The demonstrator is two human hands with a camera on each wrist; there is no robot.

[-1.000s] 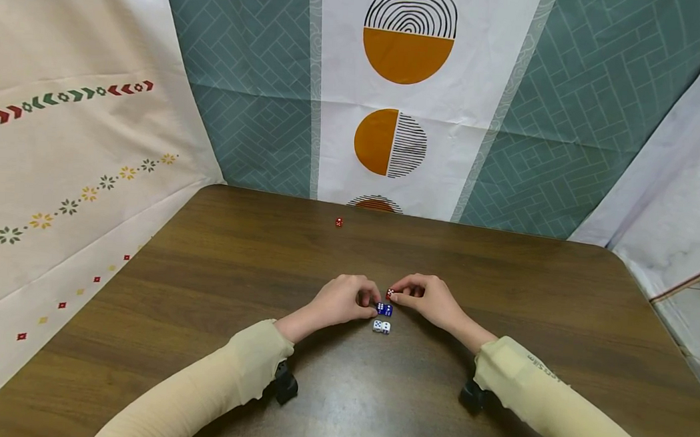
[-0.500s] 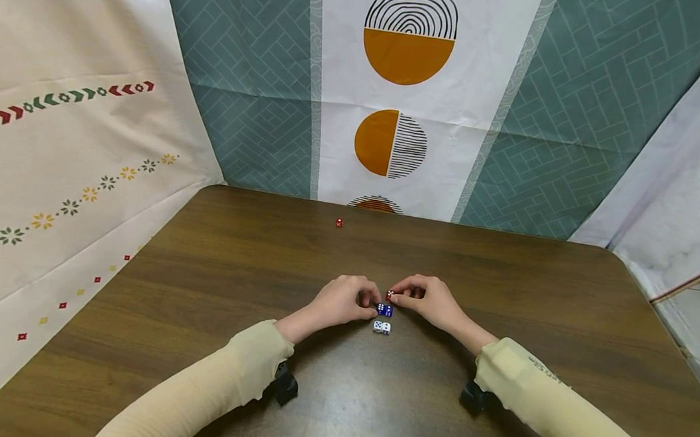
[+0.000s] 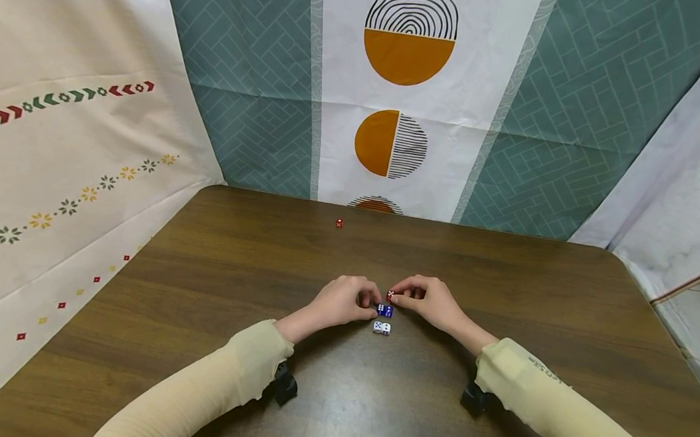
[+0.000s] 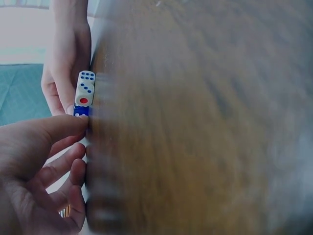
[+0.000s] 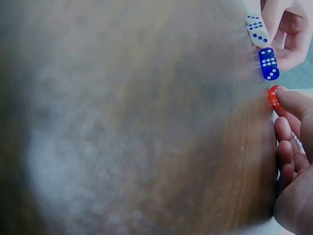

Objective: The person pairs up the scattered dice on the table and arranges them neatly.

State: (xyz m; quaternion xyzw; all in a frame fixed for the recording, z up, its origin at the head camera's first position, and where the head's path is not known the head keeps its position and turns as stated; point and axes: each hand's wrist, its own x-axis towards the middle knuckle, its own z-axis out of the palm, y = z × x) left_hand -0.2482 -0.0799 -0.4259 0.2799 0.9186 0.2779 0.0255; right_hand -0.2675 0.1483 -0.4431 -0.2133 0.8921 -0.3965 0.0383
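Near the middle of the wooden table, two blue dice [image 3: 385, 311] sit side by side in the head view. The thumb and forefinger of my left hand [image 3: 345, 301] pinch the left one; in the left wrist view, the thumb partly covers the blue [image 4: 81, 111]. Just beyond the blue pair, my right hand [image 3: 430, 299] pinches a red die [image 3: 390, 295] between thumb and forefinger, low over or on the tabletop. That red die [image 5: 274, 96] shows apart from the blue pair in the right wrist view. Two white dice [image 3: 382, 328] stand together on the nearer side.
Another red die [image 3: 339, 223] lies alone near the far edge of the table [image 3: 252, 239]. Patterned cloths hang behind the table [image 3: 272, 107] and along both sides. A dark wrist camera [image 3: 286, 384] sits under the left sleeve, and one more [image 3: 473, 398] under the right.
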